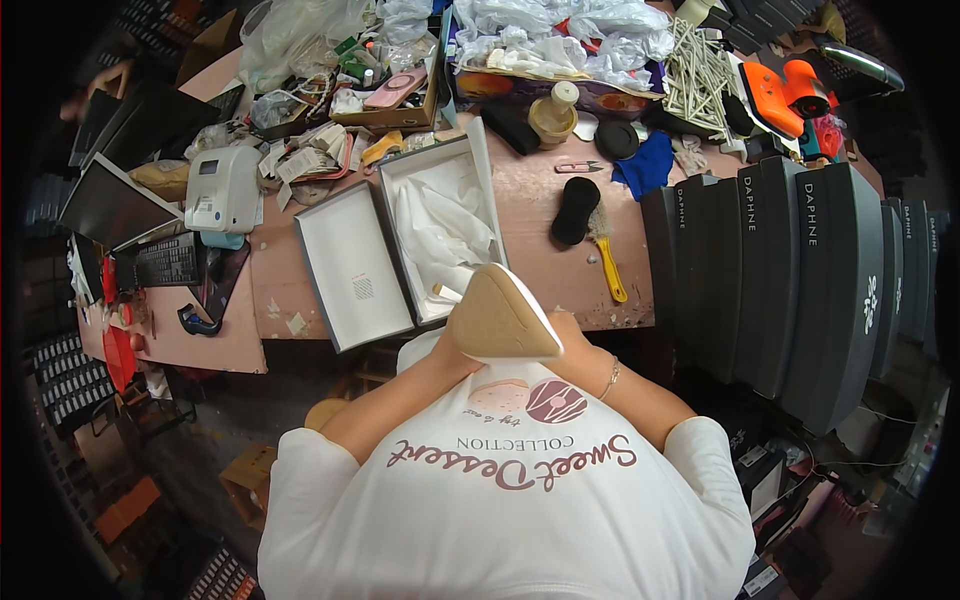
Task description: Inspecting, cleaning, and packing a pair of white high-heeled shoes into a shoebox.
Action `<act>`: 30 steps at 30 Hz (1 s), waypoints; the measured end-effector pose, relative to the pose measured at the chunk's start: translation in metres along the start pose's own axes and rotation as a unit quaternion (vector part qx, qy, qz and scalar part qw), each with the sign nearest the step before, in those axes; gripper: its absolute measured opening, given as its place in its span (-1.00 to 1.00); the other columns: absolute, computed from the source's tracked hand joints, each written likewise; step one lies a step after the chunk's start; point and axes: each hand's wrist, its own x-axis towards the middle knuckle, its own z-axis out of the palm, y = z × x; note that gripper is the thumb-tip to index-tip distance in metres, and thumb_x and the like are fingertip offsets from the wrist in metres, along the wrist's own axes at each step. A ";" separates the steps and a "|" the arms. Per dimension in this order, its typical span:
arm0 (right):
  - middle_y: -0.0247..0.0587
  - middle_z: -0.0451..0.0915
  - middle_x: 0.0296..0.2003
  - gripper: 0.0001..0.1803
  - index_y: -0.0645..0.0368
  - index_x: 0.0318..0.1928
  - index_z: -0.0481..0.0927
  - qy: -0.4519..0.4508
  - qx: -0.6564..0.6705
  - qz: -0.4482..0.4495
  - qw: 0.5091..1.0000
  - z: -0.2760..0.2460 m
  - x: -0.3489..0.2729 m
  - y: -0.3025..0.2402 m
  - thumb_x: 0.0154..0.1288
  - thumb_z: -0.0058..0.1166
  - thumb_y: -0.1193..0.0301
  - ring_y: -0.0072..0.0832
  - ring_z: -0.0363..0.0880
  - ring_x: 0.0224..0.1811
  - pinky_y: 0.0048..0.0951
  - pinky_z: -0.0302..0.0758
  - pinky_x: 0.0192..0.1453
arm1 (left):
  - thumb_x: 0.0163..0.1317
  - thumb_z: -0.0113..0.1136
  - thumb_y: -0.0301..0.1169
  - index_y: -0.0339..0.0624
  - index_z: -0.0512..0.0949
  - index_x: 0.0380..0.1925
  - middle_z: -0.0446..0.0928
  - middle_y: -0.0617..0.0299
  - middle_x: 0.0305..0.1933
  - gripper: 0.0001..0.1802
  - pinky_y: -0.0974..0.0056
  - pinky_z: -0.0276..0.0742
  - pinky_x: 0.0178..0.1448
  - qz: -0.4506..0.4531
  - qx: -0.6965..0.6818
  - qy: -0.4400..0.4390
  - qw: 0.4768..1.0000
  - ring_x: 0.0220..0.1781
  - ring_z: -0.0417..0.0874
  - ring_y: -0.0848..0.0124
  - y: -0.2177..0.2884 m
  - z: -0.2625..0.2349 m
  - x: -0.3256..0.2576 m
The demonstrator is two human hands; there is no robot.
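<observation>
Your workbench (560, 200) is a pinkish-brown board crowded with clutter — crumpled plastic bags (560, 35) along the far edge, a bundle of pale sticks (700, 70) at the far right, a white label printer (222, 188) and a dark keyboard (165, 262) to your left. Right in front of you an open shoebox (440, 225) holds white tissue paper, and its lid (352, 268) lies upturned just beside it on the left, a small printed mark inside. To your right stands a row of closed dark grey boxes (790, 270) with white lettering on their ends. A black pad (575, 210) and a yellow-handled brush (606, 255) lie between them and the shoebox.

You hold a shoe (500, 318) sole-up, close to your chest — the beige sole faces the camera. Your left hand (448, 345) grips its left side and your right hand (572, 340) its right, both clamped on it.
</observation>
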 end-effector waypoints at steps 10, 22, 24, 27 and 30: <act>-0.22 0.49 -0.40 -0.83 0.22 -0.33 0.55 0.100 0.051 -0.025 0.993 0.023 -0.002 0.014 0.01 -0.01 0.47 -0.28 0.56 -0.54 -0.31 0.50 -0.51 | 0.22 0.05 -0.51 -0.07 0.33 0.06 0.43 0.24 -0.01 -0.62 0.33 0.45 0.10 -0.026 -0.311 0.040 0.949 0.07 0.46 0.44 0.016 0.005 0.000; -0.25 0.50 -0.41 -0.88 0.15 -0.41 0.58 0.024 0.033 -0.001 0.999 -0.002 0.000 0.006 0.04 -0.01 0.46 -0.29 0.56 -0.54 -0.32 0.49 -0.52 | 0.27 0.02 -0.41 -0.10 0.35 0.05 0.45 0.25 -0.02 -0.66 0.34 0.46 0.09 -0.060 -0.277 0.043 0.958 0.03 0.48 0.43 0.025 0.003 0.002; -0.25 0.50 -0.40 -0.89 0.15 -0.41 0.58 -0.023 0.016 -0.004 1.000 -0.018 0.002 0.001 0.04 -0.01 0.46 -0.29 0.56 -0.54 -0.32 0.49 -0.52 | 0.26 0.03 -0.45 -0.09 0.36 0.06 0.45 0.25 -0.03 -0.66 0.35 0.47 0.06 -0.056 -0.329 0.043 0.942 -0.01 0.49 0.45 0.013 0.005 0.001; -0.25 0.51 -0.40 -0.89 0.14 -0.41 0.58 -0.027 0.007 0.009 1.000 -0.025 0.005 -0.003 0.04 0.00 0.45 -0.29 0.57 -0.52 -0.33 0.50 -0.52 | 0.28 0.01 -0.42 -0.08 0.36 0.05 0.46 0.24 -0.06 -0.67 0.34 0.53 -0.03 -0.045 -0.428 0.073 0.900 -0.09 0.53 0.45 0.008 0.009 0.004; -0.25 0.51 -0.43 -0.85 0.14 -0.36 0.59 0.078 0.077 0.008 0.994 0.002 0.007 0.003 0.05 -0.02 0.46 -0.28 0.58 -0.49 -0.32 0.50 -0.50 | 0.27 0.04 -0.42 -0.10 0.36 0.05 0.45 0.23 -0.04 -0.66 0.34 0.50 0.05 -0.070 -0.572 0.045 0.816 -0.04 0.51 0.43 0.013 0.002 0.008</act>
